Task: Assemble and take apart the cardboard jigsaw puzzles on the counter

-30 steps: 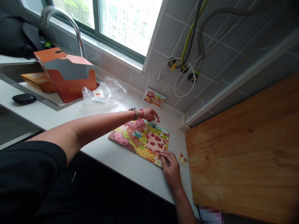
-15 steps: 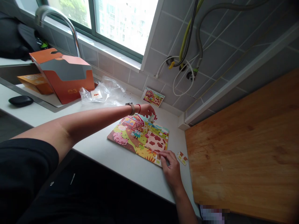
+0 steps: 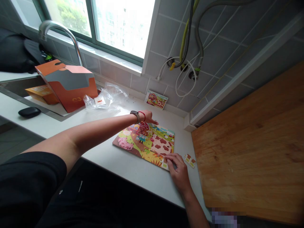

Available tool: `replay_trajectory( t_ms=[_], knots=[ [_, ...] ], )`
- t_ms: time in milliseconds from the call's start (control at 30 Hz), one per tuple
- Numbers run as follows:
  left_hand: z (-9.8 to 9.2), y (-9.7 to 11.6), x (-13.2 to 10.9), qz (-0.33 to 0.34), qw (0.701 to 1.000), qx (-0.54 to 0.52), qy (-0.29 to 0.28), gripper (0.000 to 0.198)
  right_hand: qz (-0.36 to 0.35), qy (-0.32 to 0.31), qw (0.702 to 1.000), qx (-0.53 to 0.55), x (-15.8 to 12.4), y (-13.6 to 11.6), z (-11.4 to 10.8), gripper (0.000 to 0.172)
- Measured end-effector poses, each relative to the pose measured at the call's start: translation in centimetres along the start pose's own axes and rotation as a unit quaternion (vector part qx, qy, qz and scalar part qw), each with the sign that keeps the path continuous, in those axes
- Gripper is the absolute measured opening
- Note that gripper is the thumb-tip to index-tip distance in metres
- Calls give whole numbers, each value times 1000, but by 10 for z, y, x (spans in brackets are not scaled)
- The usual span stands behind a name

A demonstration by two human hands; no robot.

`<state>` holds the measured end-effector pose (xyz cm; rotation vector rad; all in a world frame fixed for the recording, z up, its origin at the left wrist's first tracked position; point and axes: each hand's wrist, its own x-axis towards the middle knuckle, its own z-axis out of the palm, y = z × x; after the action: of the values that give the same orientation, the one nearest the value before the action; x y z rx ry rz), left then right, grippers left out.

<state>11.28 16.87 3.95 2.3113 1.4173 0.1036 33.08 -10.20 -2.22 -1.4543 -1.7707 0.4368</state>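
Observation:
A colourful farm jigsaw puzzle point(image 3: 147, 142) lies flat on the white counter point(image 3: 102, 120). My left hand point(image 3: 148, 117) reaches across to its far edge with the fingers stretched out and the tips on the puzzle; I see no piece in it. My right hand point(image 3: 177, 167) rests at the near right corner, fingers lying loosely on the puzzle's edge. A loose puzzle piece point(image 3: 190, 160) lies on the counter just to the right of that hand. A small picture card point(image 3: 156, 99) of the same farm scene leans against the tiled wall behind.
An open orange box point(image 3: 68, 85) and a crumpled clear plastic bag point(image 3: 105, 96) sit at the back left by the sink with its faucet point(image 3: 59, 31). A black case point(image 3: 29, 111) lies near the counter's left edge. A wooden board point(image 3: 249, 148) fills the right side. Hoses hang on the wall.
My left hand had a red and white piece pinched at the puzzle's far edge; now its fingers are stretched out and the piece no longer shows in them. My right hand stayed at the corner.

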Motion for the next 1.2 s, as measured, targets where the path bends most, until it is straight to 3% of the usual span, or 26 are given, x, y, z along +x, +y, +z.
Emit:
replay_trajectory(
  t_ms=[133,300,433,567,767,933,1200],
  knots=[
    [18,20,4,-14,999,43,16,61,-1,-1,1000,-1,0,1,0,20],
    [21,17,9,34,997,73,4,47,1,0,1000,-1,0,2,2,22],
    [9,1,14,98,991,95,-9,52,-1,12,1000,-1,1,1,3,21],
    [-18,-31,13,130,985,111,-15,47,-3,19,1000,4,1,2,3,22],
    [-54,-85,-16,136,980,141,-47,40,-6,29,999,23,2,4,5,21],
    [-51,-103,-38,158,977,131,-55,32,-3,35,999,33,3,4,5,21],
    [-37,-102,-33,181,973,129,-60,24,-5,34,999,17,0,6,7,22]
  ],
)
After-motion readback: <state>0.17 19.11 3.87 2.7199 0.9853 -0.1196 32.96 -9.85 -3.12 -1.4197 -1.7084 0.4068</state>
